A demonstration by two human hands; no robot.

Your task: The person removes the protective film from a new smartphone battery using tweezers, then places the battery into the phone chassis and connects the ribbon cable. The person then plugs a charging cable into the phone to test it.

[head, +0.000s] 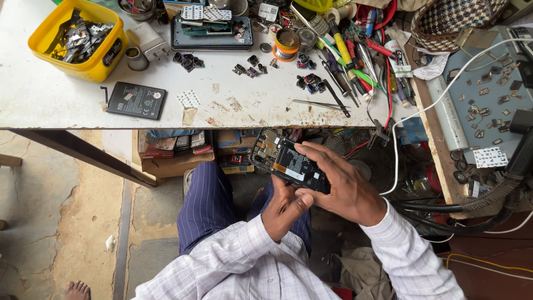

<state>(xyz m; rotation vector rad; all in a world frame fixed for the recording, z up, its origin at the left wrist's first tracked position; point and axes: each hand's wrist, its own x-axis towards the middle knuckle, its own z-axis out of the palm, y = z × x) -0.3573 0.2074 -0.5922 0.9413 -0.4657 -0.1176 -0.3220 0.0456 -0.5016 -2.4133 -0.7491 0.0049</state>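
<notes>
An opened phone [284, 160] with its back cover off and circuit boards showing is held over my lap, below the table's front edge. My left hand [283, 208] supports it from underneath with the thumb up against its lower edge. My right hand [338, 183] lies over the phone's right end, fingers curled across the exposed inside. My knees in blue striped trousers [208, 203] are directly beneath.
A white worktable [66, 100] carries a black battery [136, 100], a yellow tub of parts [78, 39], tweezers [319, 103], several screwdrivers [350, 61], small camera modules [308, 81] and a phone frame [211, 33]. Boxes [175, 147] sit under it. Cables and a hose [488, 205] run at right.
</notes>
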